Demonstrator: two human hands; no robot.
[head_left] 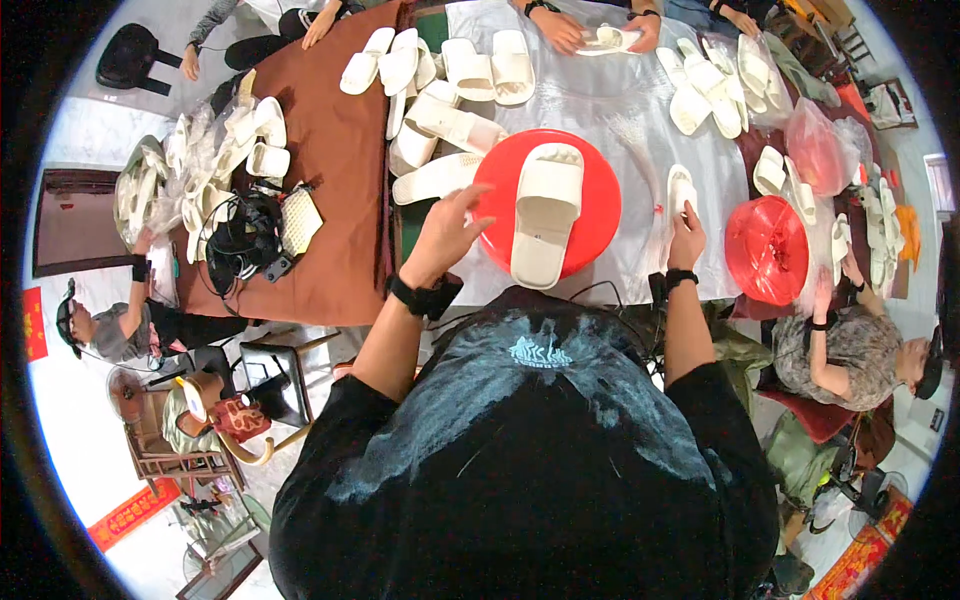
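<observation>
A white slipper (543, 255) lies on a round red plastic surface (603, 200), toe strap away from me. My left hand (447, 232) is at the left rim of that red round, fingers apart and holding nothing. To the right, my right hand (687, 240) grips another white slipper (681, 183) by its near end, over the plastic-covered table. Beyond my left hand, a loose heap of white slippers (440, 178) reaches up to the red round. More white slippers (512, 68) lie behind it.
Across the table a person's hands (565, 33) hold a slipper. On the right stand a red plastic-covered tub (766, 250) and slippers (700, 90); another person works there. A brown-covered table (330, 200) at left carries bagged slippers and black gear (245, 240).
</observation>
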